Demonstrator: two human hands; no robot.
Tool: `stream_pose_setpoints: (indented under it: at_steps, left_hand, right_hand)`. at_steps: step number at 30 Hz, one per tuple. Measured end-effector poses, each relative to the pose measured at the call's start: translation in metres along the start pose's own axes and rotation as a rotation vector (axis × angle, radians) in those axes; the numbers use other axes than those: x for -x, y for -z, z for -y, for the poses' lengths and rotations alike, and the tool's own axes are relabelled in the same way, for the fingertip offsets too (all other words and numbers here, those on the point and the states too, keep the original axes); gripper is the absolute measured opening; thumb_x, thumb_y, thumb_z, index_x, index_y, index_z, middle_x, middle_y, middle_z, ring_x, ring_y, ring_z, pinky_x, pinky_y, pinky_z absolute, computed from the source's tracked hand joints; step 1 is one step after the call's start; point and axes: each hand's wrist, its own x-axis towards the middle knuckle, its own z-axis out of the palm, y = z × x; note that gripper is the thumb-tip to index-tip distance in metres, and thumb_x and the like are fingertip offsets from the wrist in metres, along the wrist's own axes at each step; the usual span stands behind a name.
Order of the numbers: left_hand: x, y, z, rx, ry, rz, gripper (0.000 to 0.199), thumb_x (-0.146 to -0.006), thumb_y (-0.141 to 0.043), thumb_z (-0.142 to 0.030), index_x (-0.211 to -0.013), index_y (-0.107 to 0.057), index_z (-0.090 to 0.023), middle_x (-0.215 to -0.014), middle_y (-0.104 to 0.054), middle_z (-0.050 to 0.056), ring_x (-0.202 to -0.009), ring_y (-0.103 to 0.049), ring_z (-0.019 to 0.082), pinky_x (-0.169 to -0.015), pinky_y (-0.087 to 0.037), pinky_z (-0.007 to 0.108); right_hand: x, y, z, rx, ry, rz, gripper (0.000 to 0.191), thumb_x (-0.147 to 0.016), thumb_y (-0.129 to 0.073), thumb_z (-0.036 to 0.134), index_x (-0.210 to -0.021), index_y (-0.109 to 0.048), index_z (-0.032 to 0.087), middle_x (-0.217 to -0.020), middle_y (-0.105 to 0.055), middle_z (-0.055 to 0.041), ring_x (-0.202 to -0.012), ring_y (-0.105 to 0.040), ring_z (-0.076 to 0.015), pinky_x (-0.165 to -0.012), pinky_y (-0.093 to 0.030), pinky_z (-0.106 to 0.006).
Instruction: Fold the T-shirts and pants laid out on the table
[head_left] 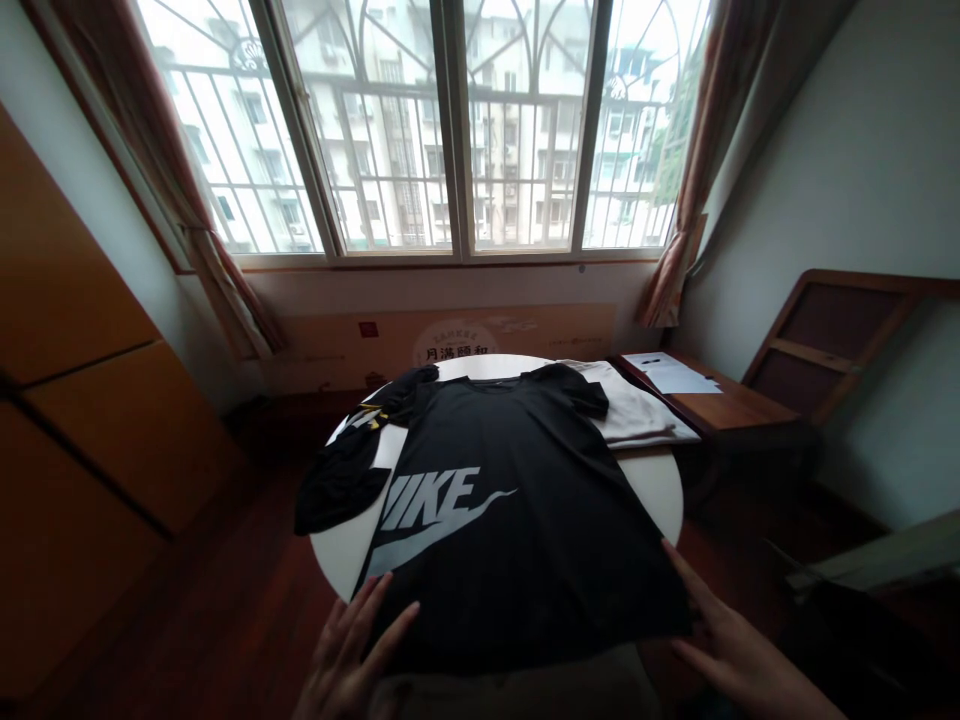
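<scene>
A black T-shirt [540,500] with grey NIKE lettering is spread on a round white table [660,490], its collar toward the window and its hem toward me. At the shirt's lower left edge, my left hand [356,645] rests with fingers stretched out and apart. My right hand [720,635] is at the lower right corner, its fingers along the side edge and its thumb apart near the hem; some fingers are partly hidden. Crumpled black clothing [345,475] with yellow and white marks lies on the table's left side. Behind the shirt's right sleeve sits a folded whitish garment [637,405].
To the right stands a wooden chair [750,405] with papers [667,374] on it. A long printed cardboard box [322,340] lies against the wall under the barred window [517,150]. An orange-brown cabinet [82,430] occupies the left side.
</scene>
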Motion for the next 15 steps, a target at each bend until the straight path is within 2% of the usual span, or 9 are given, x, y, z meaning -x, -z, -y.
stream_pose_setpoints:
  at_steps: [2, 5, 7, 10, 13, 15]
  left_hand:
    - [0.01, 0.004, 0.009, 0.006, 0.044, -0.081, 0.073, -0.083, -0.058, -0.016, -0.148, -0.044, -0.042, -0.154, -0.047, 0.006, -0.129, -0.059, 0.031, -0.099, -0.057, 0.045]
    - [0.018, 0.004, 0.015, 0.027, 0.09, -0.131, 0.067, -0.086, -0.059, -0.022, -0.148, -0.044, -0.042, -0.152, -0.05, 0.006, -0.122, -0.064, 0.028, -0.092, -0.062, 0.038]
    - [0.02, 0.001, 0.014, 0.031, 0.087, -0.099, 0.07, -0.084, -0.059, -0.022, -0.15, -0.042, -0.039, -0.155, -0.046, 0.006, -0.125, -0.062, 0.029, -0.092, -0.062, 0.037]
    - [0.021, -0.004, 0.009, 0.023, 0.108, -0.057, 0.079, -0.081, -0.056, -0.015, -0.153, -0.036, -0.038, -0.162, -0.034, 0.005, -0.134, -0.054, 0.031, -0.097, -0.059, 0.039]
    - [0.02, -0.005, 0.006, 0.041, 0.181, -0.083, 0.083, -0.08, -0.05, -0.01, -0.154, -0.033, -0.041, -0.164, -0.031, 0.002, -0.135, -0.053, 0.03, -0.099, -0.058, 0.04]
    - [0.02, -0.004, 0.005, 0.085, 0.219, -0.09, 0.08, -0.08, -0.051, -0.011, -0.153, -0.036, -0.041, -0.163, -0.032, 0.002, -0.134, -0.054, 0.03, -0.098, -0.059, 0.04]
  right_hand:
    - [-0.004, 0.003, 0.005, -0.037, -0.036, -0.022, 0.088, -0.085, -0.061, 0.042, -0.161, -0.019, 0.028, -0.151, -0.051, -0.008, -0.134, -0.054, -0.027, -0.108, -0.048, -0.038]
    - [-0.007, 0.008, 0.01, -0.088, -0.064, -0.039, 0.077, -0.085, -0.063, 0.044, -0.156, -0.038, 0.027, -0.137, -0.064, -0.0092, -0.124, -0.063, -0.0286, -0.103, -0.052, -0.036]
    - [-0.007, 0.009, 0.008, -0.144, -0.037, -0.002, 0.075, -0.083, -0.066, 0.041, -0.153, -0.043, 0.026, -0.137, -0.064, -0.0095, -0.12, -0.066, -0.0288, -0.098, -0.056, -0.035]
    - [-0.006, 0.008, 0.001, -0.22, 0.016, 0.068, 0.077, -0.081, -0.068, 0.035, -0.153, -0.043, 0.026, -0.145, -0.057, -0.0097, -0.123, -0.064, -0.0293, -0.097, -0.057, -0.035]
    - [-0.006, 0.008, 0.001, -0.207, -0.014, 0.015, 0.065, -0.08, -0.068, 0.038, -0.143, -0.057, 0.025, -0.141, -0.061, -0.0097, -0.126, -0.061, -0.0302, -0.104, -0.052, -0.037]
    - [-0.006, 0.01, 0.006, -0.202, -0.037, 0.003, 0.059, -0.08, -0.068, 0.041, -0.136, -0.065, 0.024, -0.137, -0.063, -0.0096, -0.126, -0.061, -0.0308, -0.105, -0.051, -0.037]
